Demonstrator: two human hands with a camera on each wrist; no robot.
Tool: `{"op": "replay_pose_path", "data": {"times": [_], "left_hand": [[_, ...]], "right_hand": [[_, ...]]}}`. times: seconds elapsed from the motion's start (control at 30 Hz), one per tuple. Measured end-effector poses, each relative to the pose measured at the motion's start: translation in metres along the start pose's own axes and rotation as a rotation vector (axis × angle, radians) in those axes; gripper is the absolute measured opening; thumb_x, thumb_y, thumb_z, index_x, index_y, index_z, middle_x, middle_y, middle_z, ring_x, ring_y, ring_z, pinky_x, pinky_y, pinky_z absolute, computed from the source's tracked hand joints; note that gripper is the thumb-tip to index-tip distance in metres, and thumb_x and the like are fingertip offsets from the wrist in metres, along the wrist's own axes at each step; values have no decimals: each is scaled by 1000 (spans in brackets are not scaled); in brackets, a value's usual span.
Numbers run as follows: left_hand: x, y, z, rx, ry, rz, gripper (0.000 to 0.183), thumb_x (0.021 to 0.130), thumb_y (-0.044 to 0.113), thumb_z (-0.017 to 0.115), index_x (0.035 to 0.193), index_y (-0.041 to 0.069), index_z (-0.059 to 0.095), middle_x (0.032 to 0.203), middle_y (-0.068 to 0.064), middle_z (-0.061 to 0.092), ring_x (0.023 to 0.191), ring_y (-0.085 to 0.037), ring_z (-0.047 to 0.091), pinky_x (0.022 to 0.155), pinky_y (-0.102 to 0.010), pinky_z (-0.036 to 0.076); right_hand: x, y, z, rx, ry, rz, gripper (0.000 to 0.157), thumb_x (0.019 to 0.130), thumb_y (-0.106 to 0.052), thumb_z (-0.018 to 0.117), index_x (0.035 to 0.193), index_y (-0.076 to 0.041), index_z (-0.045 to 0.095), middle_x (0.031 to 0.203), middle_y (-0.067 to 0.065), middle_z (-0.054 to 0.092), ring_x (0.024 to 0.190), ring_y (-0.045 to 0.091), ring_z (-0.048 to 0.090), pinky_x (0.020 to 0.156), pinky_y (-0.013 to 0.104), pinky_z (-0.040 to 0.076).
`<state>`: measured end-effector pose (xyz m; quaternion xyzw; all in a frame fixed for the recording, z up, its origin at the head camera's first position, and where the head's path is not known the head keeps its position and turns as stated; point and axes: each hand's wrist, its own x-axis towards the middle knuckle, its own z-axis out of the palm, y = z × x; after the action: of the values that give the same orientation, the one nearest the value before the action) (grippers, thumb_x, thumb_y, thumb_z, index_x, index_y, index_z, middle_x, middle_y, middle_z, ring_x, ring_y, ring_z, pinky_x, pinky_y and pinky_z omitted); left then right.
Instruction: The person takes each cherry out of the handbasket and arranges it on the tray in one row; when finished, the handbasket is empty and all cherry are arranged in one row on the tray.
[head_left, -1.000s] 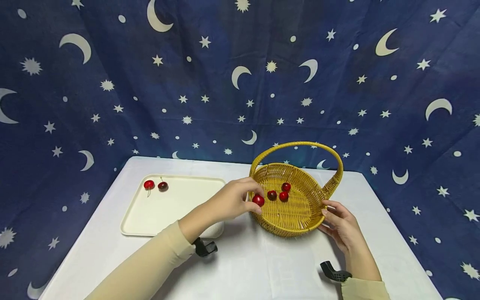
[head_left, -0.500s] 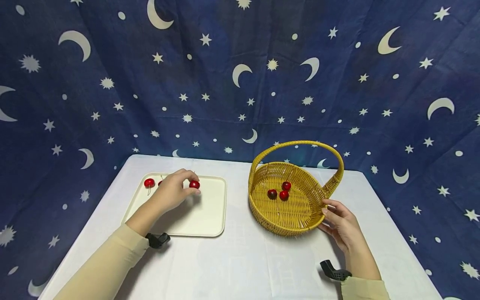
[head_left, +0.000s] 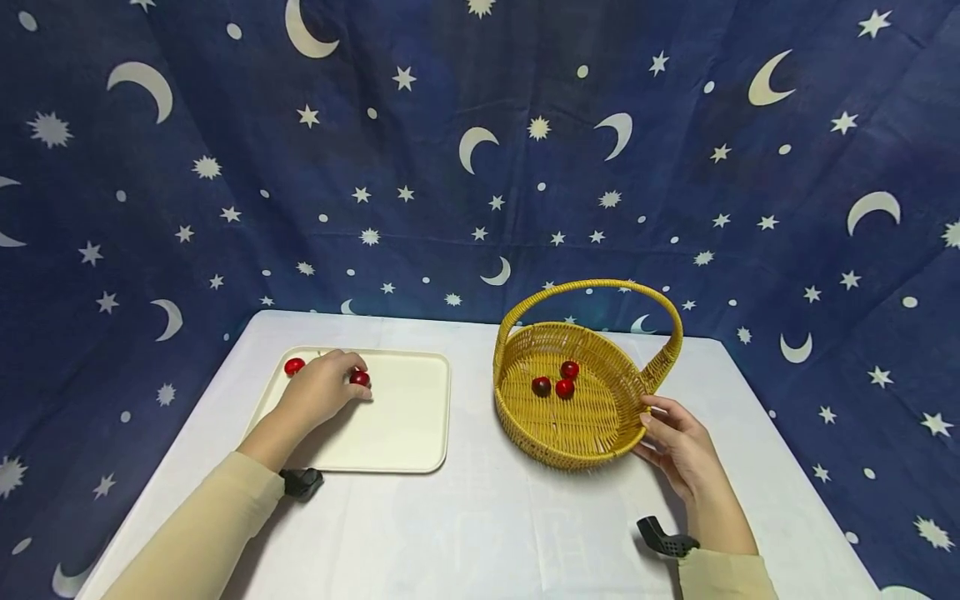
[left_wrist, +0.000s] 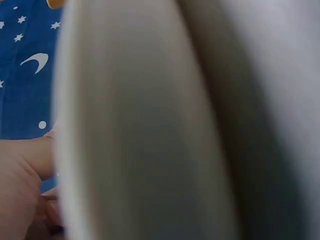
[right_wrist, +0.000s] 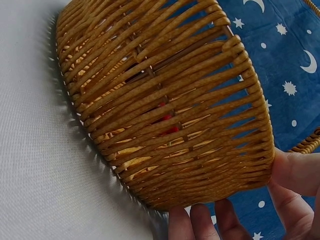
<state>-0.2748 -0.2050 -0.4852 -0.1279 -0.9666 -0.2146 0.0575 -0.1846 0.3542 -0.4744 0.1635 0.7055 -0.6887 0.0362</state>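
Observation:
My left hand (head_left: 321,388) is over the cream tray (head_left: 405,450), pinching a red cherry (head_left: 360,378) between thumb and fingers, close over the tray. Another red cherry (head_left: 294,367) lies in the tray's far left corner. The dark cherry beside it is hidden behind the hand. At the right, my right hand (head_left: 678,442) grips the rim of a yellow woven basket (head_left: 517,429), thumb at the rim and fingers against the outer side. Inside the basket are a dark cherry (head_left: 541,387) and two red cherries (head_left: 565,389).
A tall arched handle (head_left: 588,285) rises over the basket. White cloth (head_left: 480,517) covers the table, and a dark blue curtain (head_left: 420,167) with moons and stars hangs behind it. A pale blurred edge (left_wrist: 135,120) fills most of the left wrist view.
My left hand has carried a red cherry from the basket leftward to the tray, then a little farther left over it. My right hand stays on the basket rim.

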Motion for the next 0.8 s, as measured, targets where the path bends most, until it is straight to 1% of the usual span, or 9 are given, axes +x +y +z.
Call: {"op": "replay_pose_path", "data": {"times": [0.1, 0.2, 0.3, 0.37, 0.47, 0.57, 0.67, 0.8], "left_hand": [[-3, -4, 0, 3, -24, 12, 49, 82, 33, 94, 123, 13, 76, 125, -14, 75, 115, -38, 72, 100, -58, 56], [-2, -7, -3, -21, -39, 38, 41, 85, 23, 91, 122, 13, 77, 126, -13, 75, 119, -39, 72, 103, -59, 55], [0, -9, -7, -36, -25, 59, 30, 88, 13, 86, 116, 13, 78, 118, -11, 77, 110, -35, 73, 98, -57, 56], [0, -9, -9, -31, -14, 60, 25, 89, 11, 85, 113, 13, 78, 112, -8, 77, 103, -32, 72, 94, -55, 56], [1, -10, -9, -15, -28, 47, 26, 89, 13, 86, 113, 14, 77, 110, -6, 77, 101, -30, 71, 93, -54, 56], [3, -10, -8, 2, -53, 38, 29, 89, 15, 86, 116, 14, 76, 115, -8, 76, 105, -30, 72, 95, -55, 56], [4, -11, -9, 19, -48, 20, 30, 89, 13, 86, 117, 12, 76, 112, -8, 76, 98, -28, 70, 89, -52, 56], [5, -13, -12, 41, -28, -6, 30, 89, 11, 86, 117, 12, 76, 102, -6, 74, 87, -23, 65, 81, -48, 55]], "right_hand": [[0, 0, 0, -8, -2, 4, 34, 106, -22, 70, 138, -32, 67, 120, -10, 63, 105, 11, 70, 88, 32, 64], [0, -1, 0, -15, -8, -1, 34, 107, -22, 69, 139, -32, 66, 120, -9, 63, 105, 11, 70, 88, 32, 64], [0, -2, 0, -19, -13, -5, 33, 107, -22, 68, 139, -32, 66, 121, -9, 63, 104, 11, 71, 89, 32, 64], [0, -3, 1, -18, -14, -8, 33, 107, -22, 68, 139, -31, 66, 122, -9, 63, 105, 11, 71, 89, 32, 64], [0, -4, 2, -15, -9, -10, 33, 107, -21, 68, 138, -32, 66, 123, -8, 62, 104, 12, 72, 88, 31, 63], [-1, -4, 2, -9, -1, -7, 33, 107, -21, 68, 138, -32, 67, 123, -8, 61, 103, 12, 72, 88, 31, 63], [-1, -4, 2, 3, -1, -4, 33, 107, -20, 69, 137, -33, 68, 122, -9, 62, 103, 11, 72, 88, 31, 64], [-1, -5, 2, 23, -8, -4, 31, 106, -20, 70, 134, -34, 69, 120, -10, 64, 102, 11, 73, 87, 31, 64]]}}
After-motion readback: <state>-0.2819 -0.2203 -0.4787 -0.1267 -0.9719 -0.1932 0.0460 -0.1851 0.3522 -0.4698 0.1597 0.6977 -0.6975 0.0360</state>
